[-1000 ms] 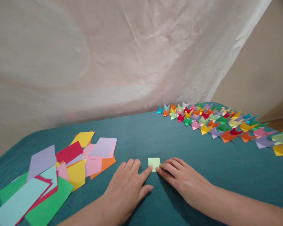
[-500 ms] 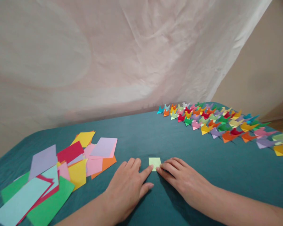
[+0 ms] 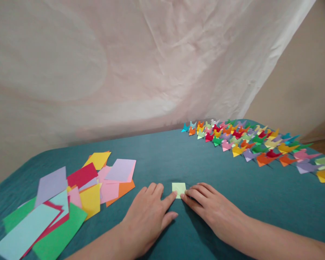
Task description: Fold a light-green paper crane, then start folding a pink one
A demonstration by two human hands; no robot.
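A small pale green paper square (image 3: pixel 178 188), apparently folded, lies flat on the teal cloth between my hands. My left hand (image 3: pixel 148 213) rests palm down, its index fingertip pressing the paper's lower left part. The thumb is spread apart below it and the other fingers curl a little on the cloth. From the other side, my right hand (image 3: pixel 209 206) has its thumb and fingertips drawn together at the square's lower right corner and right edge. Whether the thumb goes under the paper is hidden.
Loose coloured paper sheets overlap on the left, among them a red sheet (image 3: pixel 82 175), a lilac sheet (image 3: pixel 121 170) and a green sheet (image 3: pixel 61 231). Rows of small folded paper birds (image 3: pixel 239 150) stand at the back right. A pale cloth (image 3: pixel 151 65) hangs behind the table.
The whole view has shifted slightly. My hands and the green square keep the same places relative to each other.
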